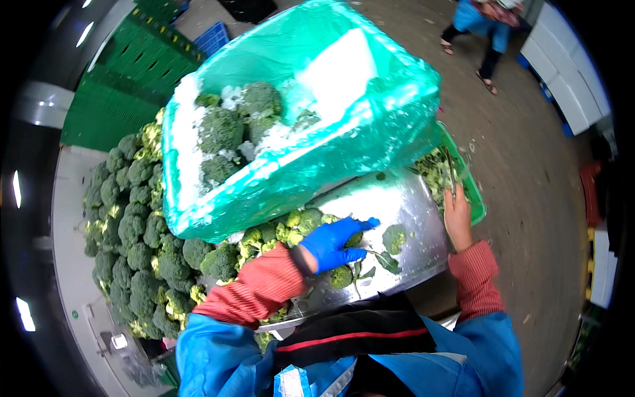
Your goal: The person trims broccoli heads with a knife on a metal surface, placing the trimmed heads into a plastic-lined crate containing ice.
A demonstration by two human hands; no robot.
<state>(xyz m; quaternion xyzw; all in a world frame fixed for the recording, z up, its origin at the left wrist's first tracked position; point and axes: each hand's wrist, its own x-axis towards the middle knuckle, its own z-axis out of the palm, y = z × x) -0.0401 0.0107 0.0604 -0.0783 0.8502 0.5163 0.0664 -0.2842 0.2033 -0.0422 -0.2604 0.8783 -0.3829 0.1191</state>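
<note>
My left hand (333,246), in a blue glove, reaches over a metal work surface (415,225) with its fingers stretched out and apart. Green broccoli shows between and beneath the fingers. A small broccoli head (340,276) lies just below that hand, and another broccoli piece (394,239) sits to its right beside a loose leaf (388,263). Bare and closed, my right hand (457,220) grips a knife (451,165), its blade pointing away from me over a green crate (477,198) of trimmings at the surface's right end.
A large crate lined with green plastic (370,142) stands at the far side, holding broccoli (221,130) and crushed ice. Many broccoli heads (135,228) are heaped at left. Green crates (109,99) rise behind them. Another person (486,33) is at the far right, near white boxes (562,69).
</note>
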